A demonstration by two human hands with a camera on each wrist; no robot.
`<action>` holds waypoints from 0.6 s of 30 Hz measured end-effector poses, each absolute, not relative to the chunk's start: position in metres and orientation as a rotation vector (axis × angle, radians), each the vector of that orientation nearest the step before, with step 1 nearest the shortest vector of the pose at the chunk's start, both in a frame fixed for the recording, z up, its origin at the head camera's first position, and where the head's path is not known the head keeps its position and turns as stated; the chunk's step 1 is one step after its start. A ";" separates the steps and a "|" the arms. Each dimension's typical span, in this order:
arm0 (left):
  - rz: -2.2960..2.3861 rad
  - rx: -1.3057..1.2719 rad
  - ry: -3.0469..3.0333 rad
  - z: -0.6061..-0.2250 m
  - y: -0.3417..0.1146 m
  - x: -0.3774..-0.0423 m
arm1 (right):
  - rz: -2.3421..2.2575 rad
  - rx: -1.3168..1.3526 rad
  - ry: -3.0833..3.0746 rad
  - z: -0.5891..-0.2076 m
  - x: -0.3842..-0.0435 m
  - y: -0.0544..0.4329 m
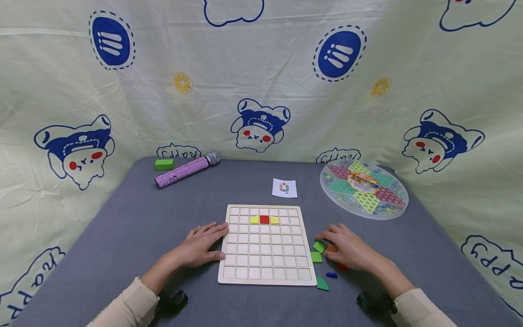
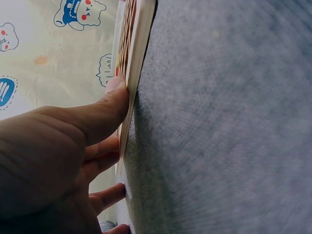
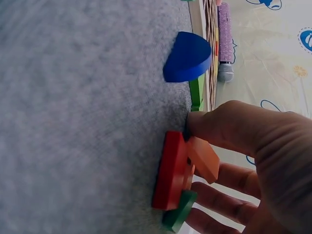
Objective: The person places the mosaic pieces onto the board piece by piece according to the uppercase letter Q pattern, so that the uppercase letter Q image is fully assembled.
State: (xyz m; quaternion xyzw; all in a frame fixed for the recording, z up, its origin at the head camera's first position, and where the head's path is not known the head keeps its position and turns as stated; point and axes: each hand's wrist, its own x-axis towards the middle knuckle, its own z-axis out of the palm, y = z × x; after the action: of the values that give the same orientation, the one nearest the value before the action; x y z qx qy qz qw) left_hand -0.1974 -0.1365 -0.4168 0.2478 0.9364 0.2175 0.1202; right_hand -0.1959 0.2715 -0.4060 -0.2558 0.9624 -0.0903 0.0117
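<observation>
A pale wooden grid board (image 1: 265,284) lies on the table, with a red square (image 1: 264,219) between two yellow pieces (image 1: 254,220) in an upper row. My left hand (image 1: 206,243) rests against the board's left edge, thumb (image 2: 114,100) touching its rim and fingers extended. To the right of the board, my right hand (image 1: 347,247) is over loose pieces, thumb and index finger apart. An orange piece (image 3: 204,160) leans at a tilt between them, beside a red block (image 3: 169,170) and a dark green piece (image 3: 179,212). Its index fingertip is near a green piece (image 1: 319,246).
A blue half-round piece (image 1: 332,275) and green pieces (image 1: 322,284) lie by the board's right edge. Behind the board is a small pattern card (image 1: 284,188). A purple microphone (image 1: 184,172) and green block (image 1: 164,164) lie back left; a round patterned case (image 1: 363,188) sits back right.
</observation>
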 end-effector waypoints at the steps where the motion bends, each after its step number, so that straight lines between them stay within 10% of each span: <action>1: 0.636 0.725 2.736 -0.417 -0.136 -0.198 | -0.278 -0.802 3.002 -0.406 -0.196 0.271; 18: 0.645 0.749 2.747 -0.417 -0.137 -0.197 | -0.269 -0.826 3.082 -0.411 -0.198 0.274</action>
State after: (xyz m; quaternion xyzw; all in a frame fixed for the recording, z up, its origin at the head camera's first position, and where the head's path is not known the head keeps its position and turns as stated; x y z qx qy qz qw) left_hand -0.1973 -0.1365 -0.4174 0.2549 0.9351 0.2197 0.1111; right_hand -0.1980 0.2738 -0.4108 -0.2577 0.9621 -0.0840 -0.0304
